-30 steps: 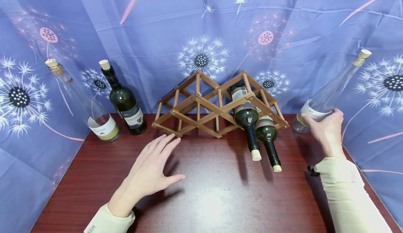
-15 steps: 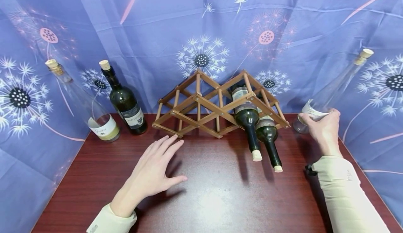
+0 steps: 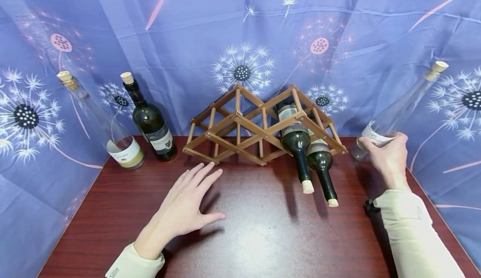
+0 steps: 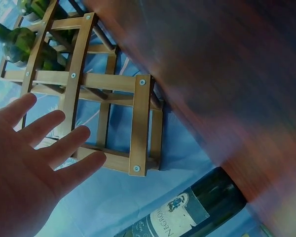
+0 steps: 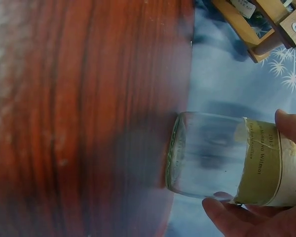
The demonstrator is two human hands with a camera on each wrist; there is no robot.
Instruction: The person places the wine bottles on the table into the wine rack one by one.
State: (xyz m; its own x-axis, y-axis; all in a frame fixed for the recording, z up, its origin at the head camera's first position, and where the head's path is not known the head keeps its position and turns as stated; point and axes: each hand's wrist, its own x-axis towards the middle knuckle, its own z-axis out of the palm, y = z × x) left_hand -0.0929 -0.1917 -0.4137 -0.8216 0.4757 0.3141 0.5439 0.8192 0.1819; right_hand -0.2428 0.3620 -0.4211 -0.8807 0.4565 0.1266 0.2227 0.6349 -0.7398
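Note:
At the back right, my right hand [image 3: 388, 159] grips a clear glass bottle [image 3: 406, 102] low on its body, at the paper label. The bottle stands corked at the table's back edge; in the right wrist view the thumb and fingers wrap its label [image 5: 266, 163] from both sides. My left hand [image 3: 184, 205] hovers over the table with fingers spread, holding nothing, its fingertips near the front left foot of a wooden wine rack [image 3: 236, 148]. Two dark green corked bottles, an upper one [image 3: 296, 142] and a lower one [image 3: 320, 161], lie in the rack's right side, necks toward me.
Left of the rack stand a dark corked wine bottle [image 3: 154, 123] and a clear corked bottle [image 3: 122, 148] with a white label. A blue dandelion-print cloth [image 3: 180, 40] hangs behind and beside the dark red wooden table [image 3: 285, 244].
My right hand keeps its grip on the clear bottle, both nearly still. The left hand has drifted very slightly right, fingers still spread.

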